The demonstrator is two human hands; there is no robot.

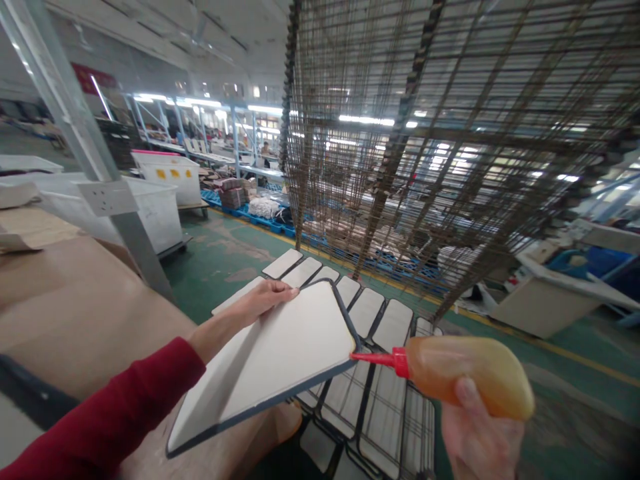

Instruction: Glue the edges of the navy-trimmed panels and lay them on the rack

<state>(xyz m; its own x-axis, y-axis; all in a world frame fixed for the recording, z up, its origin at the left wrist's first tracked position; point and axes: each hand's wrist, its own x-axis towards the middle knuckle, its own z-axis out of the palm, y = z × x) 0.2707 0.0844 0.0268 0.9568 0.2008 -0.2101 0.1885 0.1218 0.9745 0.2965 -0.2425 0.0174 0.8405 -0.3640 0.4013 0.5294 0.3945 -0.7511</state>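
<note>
Edging [290, 395] of dark blue colour follows the border of a white panel [295, 333], which is tilted in front of the person in the head view. Its lower left part is above a brown surface [100, 307]; whether it rests there, I cannot tell. Behind it lie rows of smaller white panels [393, 323], below a tall wire grid [400, 133]. A metal post [103, 160] stands at the edge of the brown surface. Open room for moving is over the green floor [215, 260], between this surface and the grid. The left hand [263, 301] is pinched on the panel's upper left edge, with its thumb on the white face and the fingers bent. The right hand [483, 433] is closed around an amber bottle [465, 370], thumb on its near side, other fingers partly hidden. The bottle's red nozzle [375, 358] points left, its tip at the right corner of the panel.
</note>
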